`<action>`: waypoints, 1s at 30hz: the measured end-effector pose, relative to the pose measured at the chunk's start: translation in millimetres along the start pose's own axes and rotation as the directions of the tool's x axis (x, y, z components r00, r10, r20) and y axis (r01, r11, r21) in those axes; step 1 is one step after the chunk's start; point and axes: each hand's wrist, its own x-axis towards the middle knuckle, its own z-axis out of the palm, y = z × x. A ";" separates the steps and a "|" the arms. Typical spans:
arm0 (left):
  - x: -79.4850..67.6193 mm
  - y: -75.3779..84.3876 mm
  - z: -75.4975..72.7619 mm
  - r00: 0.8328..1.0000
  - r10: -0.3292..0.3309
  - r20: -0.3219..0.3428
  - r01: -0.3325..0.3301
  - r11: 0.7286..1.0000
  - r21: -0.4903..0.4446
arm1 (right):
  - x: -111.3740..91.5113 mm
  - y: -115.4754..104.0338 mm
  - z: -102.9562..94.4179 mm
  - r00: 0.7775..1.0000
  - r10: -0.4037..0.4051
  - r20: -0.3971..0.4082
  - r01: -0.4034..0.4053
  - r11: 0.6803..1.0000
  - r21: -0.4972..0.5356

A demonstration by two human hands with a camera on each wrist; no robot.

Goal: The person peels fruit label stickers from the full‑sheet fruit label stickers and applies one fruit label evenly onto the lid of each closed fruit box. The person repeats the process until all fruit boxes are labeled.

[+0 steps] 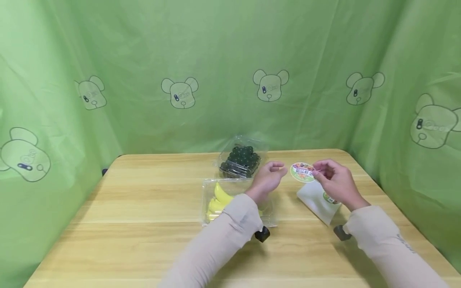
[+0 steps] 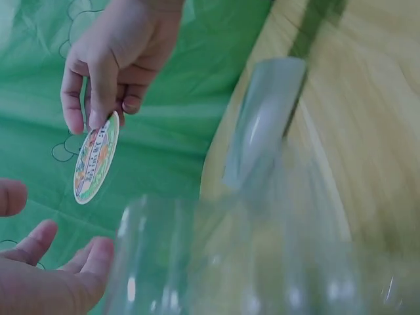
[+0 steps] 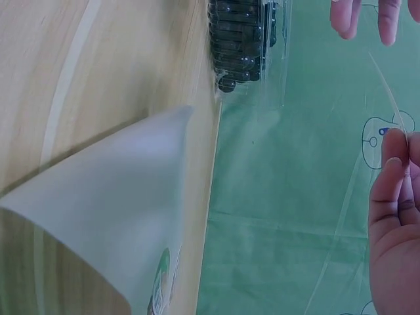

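My right hand (image 1: 336, 182) pinches a round, colourful sticker (image 1: 301, 172) by its edge, held up above the table. In the right wrist view the sticker (image 3: 387, 85) shows edge-on between thumb and fingers. My left hand (image 1: 267, 180) is to the sticker's left, fingers apart and holding nothing. Beneath my left forearm, a clear plastic box (image 1: 237, 182) contains yellow bananas (image 1: 220, 200), partly hidden by the sleeve. Under my right hand lies a curled white sheet (image 1: 317, 200) that bears another round sticker (image 1: 329, 199).
Behind the banana box stands a clear container (image 1: 225, 170) of dark grapes (image 1: 245, 156), its lid raised. A wooden table (image 1: 144, 200) holds everything. Green curtains (image 1: 223, 40) with bear prints surround it at the back and sides.
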 end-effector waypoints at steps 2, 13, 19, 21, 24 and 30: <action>0.7 -0.9 -3.5 0.999 0.029 0.023 -0.030 0.998 0.055 | 0.0 -0.1 1.3 1.000 -0.011 0.004 0.011 1.000 0.004; 3.7 1.3 -13.1 0.974 0.129 0.186 -0.181 0.939 0.294 | 1.8 1.7 6.9 0.999 -0.028 0.043 0.026 0.998 0.052; 5.2 3.6 -15.6 0.978 0.145 0.147 -0.189 0.916 0.354 | 3.1 -0.7 8.9 0.997 -0.038 0.063 0.034 0.997 0.064; 6.6 3.6 -16.9 0.975 0.164 0.151 -0.212 0.894 0.394 | 3.4 -2.5 8.7 0.997 -0.039 0.070 0.034 0.998 0.061; 8.8 3.6 -19.4 0.965 0.194 0.176 -0.256 0.848 0.465 | 4.1 -5.8 8.9 0.996 -0.034 0.081 0.029 0.997 0.068; 9.5 4.3 -23.4 0.938 0.222 0.267 -0.332 0.802 0.497 | 5.7 -7.8 14.0 0.995 -0.038 0.089 0.030 0.996 0.089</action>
